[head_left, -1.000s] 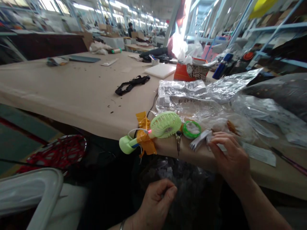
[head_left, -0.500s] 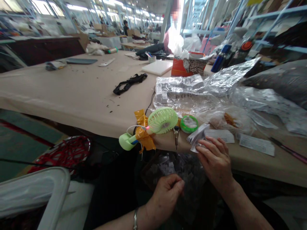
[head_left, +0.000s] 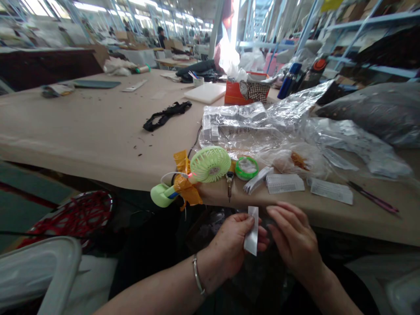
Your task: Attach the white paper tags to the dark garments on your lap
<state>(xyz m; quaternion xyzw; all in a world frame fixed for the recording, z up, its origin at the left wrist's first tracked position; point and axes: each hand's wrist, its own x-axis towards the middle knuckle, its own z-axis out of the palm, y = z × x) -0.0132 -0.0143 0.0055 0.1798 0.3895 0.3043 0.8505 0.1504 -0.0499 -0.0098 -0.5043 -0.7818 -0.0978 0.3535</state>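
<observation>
A narrow white label strip (head_left: pixel 252 238) is pinched between the thumb and fingers of my left hand (head_left: pixel 231 243), just below the table's front edge. My right hand (head_left: pixel 297 240) is beside it on the right, fingers apart and bent, with nothing visible in them. On the table edge above the hands lie a folded stack of white strips (head_left: pixel 258 180), a pile of printed labels (head_left: pixel 285 183) and a second label pile (head_left: pixel 331 190). A green round container (head_left: pixel 246 168) with white stuff inside stands to their left.
A green fan (head_left: pixel 211 164) is taped at the table edge, near a small pointed metal tool (head_left: pixel 229 186). Clear plastic bags (head_left: pixel 243 131) cover the table behind. Scissors-like pink-handled tool (head_left: pixel 374 197) lies right. A red box (head_left: pixel 234 92) stands farther back.
My right hand has come off the folded strips and moved down toward my left hand. The left hand, closed before, has risen and now shows a white strip. The view has shifted slightly.
</observation>
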